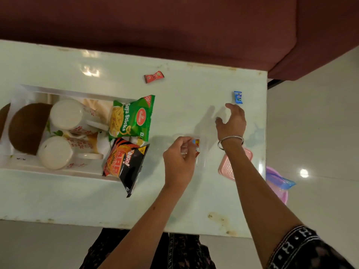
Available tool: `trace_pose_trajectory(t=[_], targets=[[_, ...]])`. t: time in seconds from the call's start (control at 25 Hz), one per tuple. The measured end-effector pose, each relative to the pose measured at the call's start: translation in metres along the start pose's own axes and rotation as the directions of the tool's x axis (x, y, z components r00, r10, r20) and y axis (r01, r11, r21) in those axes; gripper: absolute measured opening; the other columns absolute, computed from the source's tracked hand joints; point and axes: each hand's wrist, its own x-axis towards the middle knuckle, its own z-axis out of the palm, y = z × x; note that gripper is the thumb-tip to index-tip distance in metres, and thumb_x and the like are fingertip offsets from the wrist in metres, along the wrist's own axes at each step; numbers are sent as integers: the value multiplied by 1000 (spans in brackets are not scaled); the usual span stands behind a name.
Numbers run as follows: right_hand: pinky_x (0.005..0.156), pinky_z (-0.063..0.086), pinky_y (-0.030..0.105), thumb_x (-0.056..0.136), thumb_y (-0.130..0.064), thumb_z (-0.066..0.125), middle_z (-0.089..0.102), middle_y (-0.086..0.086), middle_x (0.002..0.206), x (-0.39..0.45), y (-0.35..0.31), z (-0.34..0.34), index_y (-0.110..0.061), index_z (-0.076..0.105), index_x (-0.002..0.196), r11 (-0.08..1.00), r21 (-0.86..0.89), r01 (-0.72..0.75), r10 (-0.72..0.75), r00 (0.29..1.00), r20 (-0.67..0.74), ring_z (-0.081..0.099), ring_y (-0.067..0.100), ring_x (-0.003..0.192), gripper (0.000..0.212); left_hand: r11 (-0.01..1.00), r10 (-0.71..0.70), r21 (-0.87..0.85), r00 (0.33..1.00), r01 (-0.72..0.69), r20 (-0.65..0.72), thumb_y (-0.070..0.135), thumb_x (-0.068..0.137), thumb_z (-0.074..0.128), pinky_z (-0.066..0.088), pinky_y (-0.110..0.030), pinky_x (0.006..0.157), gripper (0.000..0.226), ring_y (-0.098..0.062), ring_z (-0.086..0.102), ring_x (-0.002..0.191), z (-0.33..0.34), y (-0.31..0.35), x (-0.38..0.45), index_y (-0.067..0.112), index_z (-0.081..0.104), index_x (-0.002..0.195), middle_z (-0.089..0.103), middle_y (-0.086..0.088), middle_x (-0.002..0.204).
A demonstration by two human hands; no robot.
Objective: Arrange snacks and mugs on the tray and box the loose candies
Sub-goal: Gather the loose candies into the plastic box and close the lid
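From your head camera, your left hand (179, 158) pinches a red-and-orange wrapped candy (197, 145) over the clear plastic box (202, 152), whose pink lid (228, 166) lies just beside it. Your right hand (232, 121) hovers with fingers spread near the blue candy (238, 97). A red candy (153, 76) lies well apart. The white tray (77, 171) holds two floral mugs (66, 115), the Soya Sticks packet (131, 117) and a Bingo packet (125, 164).

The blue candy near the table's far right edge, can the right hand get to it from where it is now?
Probably yes. The right hand is open, fingers spread, just short of the blue candy, and only bare table shows between them. The left hand is busy with another candy, off to the side.
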Motion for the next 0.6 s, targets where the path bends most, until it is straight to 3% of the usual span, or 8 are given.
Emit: trace_pose_trajectory(t=[0.12, 0.2, 0.36, 0.52, 0.6], targets=[[110, 31, 41, 75, -24, 75, 1, 11, 158, 50, 3, 1, -21, 29, 143, 975, -221, 36, 10, 979, 204, 20, 34, 140, 82, 998, 33, -63, 999, -32, 14, 13, 88, 58, 50, -12, 53, 9, 7, 62, 66, 1, 6, 4, 19, 64, 89, 64, 16, 77], [113, 27, 46, 74, -34, 75, -11, 11, 158, 68, 5, 0, -25, 22, 145, 940, -337, 55, 44, 959, 281, 7, 36, 144, 89, 995, 43, -86, 999, -41, 18, 8, 86, 59, 45, -5, 51, 12, 8, 63, 68, 1, 12, 8, 19, 64, 87, 64, 17, 77], [116, 21, 44, 81, -39, 67, 4, 9, 158, 76, 11, 3, -17, 21, 146, 921, -384, 61, 91, 927, 364, 7, 32, 145, 83, 995, 56, -82, 998, -55, 17, 7, 85, 57, 45, -4, 52, 17, 4, 63, 69, -1, 30, 26, 23, 64, 86, 64, 17, 78], [110, 32, 36, 91, -13, 53, 29, 8, 153, 42, 7, 21, -9, 39, 139, 938, -329, 107, -11, 960, 281, 28, 25, 140, 49, 986, 158, 49, 987, -157, -28, 11, 86, 56, 48, -5, 62, 14, -2, 62, 74, -4, 56, 65, 17, 66, 94, 67, 8, 87], [106, 38, 35, 92, -3, 48, 38, 7, 149, 18, 6, 30, -9, 45, 135, 929, -348, 127, -44, 971, 235, 38, 24, 136, 44, 945, 246, 221, 969, -241, 6, 13, 87, 56, 51, -11, 68, 18, -8, 64, 79, -7, 68, 93, 12, 65, 101, 69, 0, 97]])
